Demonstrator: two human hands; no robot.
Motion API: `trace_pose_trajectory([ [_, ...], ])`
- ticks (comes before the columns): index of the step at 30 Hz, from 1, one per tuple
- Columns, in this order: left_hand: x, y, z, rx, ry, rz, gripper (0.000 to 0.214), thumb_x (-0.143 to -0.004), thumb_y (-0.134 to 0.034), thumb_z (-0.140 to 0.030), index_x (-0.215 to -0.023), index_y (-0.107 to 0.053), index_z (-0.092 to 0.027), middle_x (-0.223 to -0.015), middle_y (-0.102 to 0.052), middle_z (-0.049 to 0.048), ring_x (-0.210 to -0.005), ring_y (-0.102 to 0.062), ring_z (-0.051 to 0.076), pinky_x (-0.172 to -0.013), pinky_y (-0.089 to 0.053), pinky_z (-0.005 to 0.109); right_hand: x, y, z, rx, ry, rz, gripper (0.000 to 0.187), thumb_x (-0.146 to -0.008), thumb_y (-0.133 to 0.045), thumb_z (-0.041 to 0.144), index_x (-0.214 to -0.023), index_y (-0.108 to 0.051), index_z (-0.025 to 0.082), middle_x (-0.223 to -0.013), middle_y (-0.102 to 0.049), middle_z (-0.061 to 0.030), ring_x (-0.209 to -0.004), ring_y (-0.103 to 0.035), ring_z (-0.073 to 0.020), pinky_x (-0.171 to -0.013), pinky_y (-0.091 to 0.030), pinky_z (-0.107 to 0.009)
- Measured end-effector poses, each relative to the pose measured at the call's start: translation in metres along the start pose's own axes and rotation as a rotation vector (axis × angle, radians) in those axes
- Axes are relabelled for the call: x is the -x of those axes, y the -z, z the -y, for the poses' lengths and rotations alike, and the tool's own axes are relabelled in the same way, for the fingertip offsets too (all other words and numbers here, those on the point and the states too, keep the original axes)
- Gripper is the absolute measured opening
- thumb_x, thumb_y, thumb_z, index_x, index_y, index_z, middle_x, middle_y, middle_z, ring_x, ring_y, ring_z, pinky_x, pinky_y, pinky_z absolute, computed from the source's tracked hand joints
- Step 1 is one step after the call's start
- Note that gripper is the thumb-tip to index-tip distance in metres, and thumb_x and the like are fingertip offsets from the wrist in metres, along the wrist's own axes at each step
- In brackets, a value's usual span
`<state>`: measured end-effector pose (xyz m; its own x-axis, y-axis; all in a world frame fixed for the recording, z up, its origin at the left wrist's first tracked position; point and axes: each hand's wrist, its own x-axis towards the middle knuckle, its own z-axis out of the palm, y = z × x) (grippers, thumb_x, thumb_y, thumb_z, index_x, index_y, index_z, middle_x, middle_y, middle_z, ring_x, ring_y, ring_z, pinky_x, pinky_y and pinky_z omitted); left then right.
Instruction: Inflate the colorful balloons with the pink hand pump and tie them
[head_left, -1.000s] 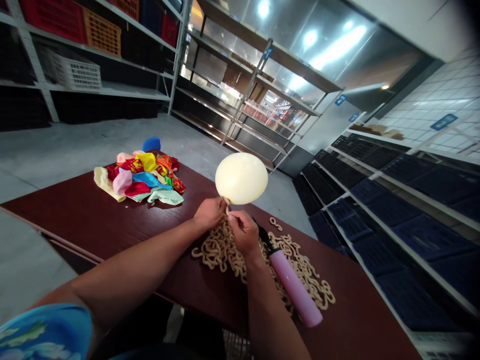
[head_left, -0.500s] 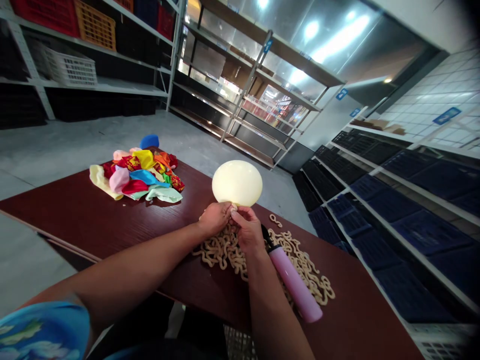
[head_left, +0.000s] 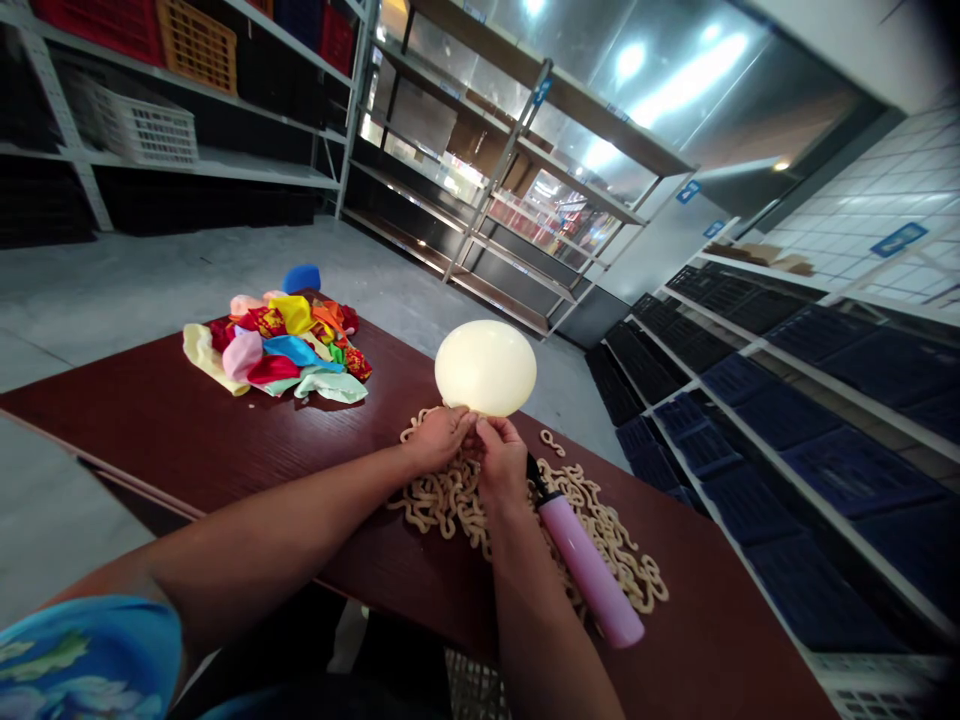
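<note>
An inflated pale yellow balloon (head_left: 486,368) stands up from the fingers of both hands, its neck pinched at the bottom. My left hand (head_left: 441,438) comes in from the left, its fingers closed on the neck. Against it, my right hand (head_left: 501,452) pinches at the same spot with thumb and fingers. The neck itself is mostly hidden by the fingertips. Under and around the hands lies a heap of beige, curly pieces (head_left: 435,500). To the right of my right hand a pink hand pump (head_left: 592,570) with a black nozzle rests on that heap.
On the left of the dark red table (head_left: 330,450) lies a pile of colourful limp balloons or cloths (head_left: 277,350). A blue rounded thing (head_left: 301,278) shows behind it. Shelves with dark blue crates (head_left: 847,470) line the right side; metal racks (head_left: 487,200) stand at the back.
The balloon and both hands have shifted slightly to the right in view. The fingers have come closer together at the balloon's neck.
</note>
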<state>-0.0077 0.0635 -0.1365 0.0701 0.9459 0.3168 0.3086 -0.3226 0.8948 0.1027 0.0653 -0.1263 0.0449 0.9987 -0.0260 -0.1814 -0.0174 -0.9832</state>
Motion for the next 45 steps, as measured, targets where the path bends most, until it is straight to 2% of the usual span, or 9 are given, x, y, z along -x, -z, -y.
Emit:
trace_pose_trajectory([
  [5,-0.002,0.001,0.006,0.012,-0.015,0.035,0.027,-0.085,-0.040,-0.035,-0.070,-0.055,-0.018,-0.063,-0.053,0.0015,-0.062,-0.047,0.014,-0.064,-0.036,0.024,-0.002,0.003,-0.009,0.264,0.217,-0.077,0.023,-0.068,-0.063,0.038,-0.075,-0.050,0.020,-0.055,-0.056,0.0049,-0.045,-0.050,-0.0104,-0.044,-0.043,-0.023],
  [10,-0.005,0.004,0.014,-0.040,0.029,-0.040,0.028,-0.086,-0.037,-0.036,-0.077,-0.056,-0.018,-0.070,-0.056,0.0030,-0.064,-0.048,0.014,-0.064,-0.036,0.025,0.001,0.009,-0.003,0.393,0.331,0.115,0.025,-0.073,-0.059,0.041,-0.085,-0.058,0.020,-0.076,-0.063,-0.0008,-0.061,-0.058,-0.0126,-0.049,-0.046,-0.023],
  [13,-0.005,0.004,0.013,-0.050,0.035,-0.044,0.028,-0.086,-0.037,-0.036,-0.075,-0.055,-0.018,-0.069,-0.056,0.0026,-0.064,-0.048,0.014,-0.063,-0.036,0.024,0.001,0.010,0.001,0.293,0.283,0.114,0.025,-0.074,-0.058,0.041,-0.087,-0.059,0.019,-0.070,-0.062,0.0002,-0.055,-0.056,-0.0117,-0.044,-0.042,-0.022],
  [20,-0.003,0.003,0.013,-0.058,0.041,0.035,0.034,-0.085,-0.035,-0.039,-0.072,-0.058,-0.018,-0.068,-0.059,0.0022,-0.063,-0.050,0.013,-0.061,-0.037,0.023,-0.005,0.014,0.002,0.091,0.071,0.157,0.035,-0.062,-0.070,0.038,-0.089,-0.063,0.017,-0.067,-0.062,0.0009,-0.050,-0.051,-0.0080,-0.041,-0.034,-0.019],
  [28,-0.004,0.005,0.010,0.084,0.110,0.035,0.031,-0.081,-0.043,-0.037,-0.069,-0.060,-0.016,-0.065,-0.058,0.0025,-0.061,-0.049,0.013,-0.060,-0.038,0.023,-0.007,0.014,-0.002,0.051,0.138,0.095,0.026,-0.063,-0.069,0.037,-0.076,-0.059,0.017,-0.060,-0.060,0.0027,-0.050,-0.051,-0.0091,-0.044,-0.038,-0.021],
  [31,-0.001,0.007,-0.002,0.295,0.199,0.129,0.031,-0.078,-0.049,-0.040,-0.062,-0.055,-0.014,-0.053,-0.048,-0.0002,-0.049,-0.040,0.009,-0.048,-0.031,0.021,-0.012,0.017,-0.003,0.018,0.191,0.030,0.025,-0.068,-0.064,0.039,-0.074,-0.053,0.017,-0.054,-0.056,0.0044,-0.045,-0.046,-0.0069,-0.042,-0.033,-0.020],
  [36,0.004,0.014,-0.014,0.659,0.401,0.456,0.032,-0.073,-0.059,-0.043,-0.063,-0.050,-0.014,-0.045,-0.031,-0.0067,-0.037,-0.019,0.003,-0.037,-0.011,0.019,-0.018,0.021,-0.007,0.074,0.277,-0.095,0.025,-0.073,-0.059,0.041,-0.075,-0.049,0.019,-0.051,-0.048,0.0084,-0.042,-0.039,-0.0052,-0.042,-0.031,-0.018],
  [40,0.005,0.019,-0.011,0.749,0.443,0.568,0.030,-0.068,-0.066,-0.040,-0.065,-0.051,-0.013,-0.047,-0.036,-0.0057,-0.036,-0.020,0.002,-0.035,-0.010,0.018,-0.017,0.020,-0.010,0.117,0.320,-0.128,0.023,-0.074,-0.057,0.040,-0.077,-0.049,0.018,-0.056,-0.050,0.0079,-0.048,-0.043,-0.0060,-0.047,-0.036,-0.019],
  [45,0.006,0.021,-0.011,0.741,0.417,0.641,0.032,-0.068,-0.066,-0.040,-0.060,-0.052,-0.012,-0.039,-0.027,-0.0078,-0.034,-0.019,0.002,-0.035,-0.010,0.018,-0.017,0.018,-0.013,0.109,0.307,-0.160,0.023,-0.075,-0.056,0.040,-0.076,-0.047,0.018,-0.053,-0.048,0.0083,-0.047,-0.042,-0.0062,-0.046,-0.036,-0.019],
])
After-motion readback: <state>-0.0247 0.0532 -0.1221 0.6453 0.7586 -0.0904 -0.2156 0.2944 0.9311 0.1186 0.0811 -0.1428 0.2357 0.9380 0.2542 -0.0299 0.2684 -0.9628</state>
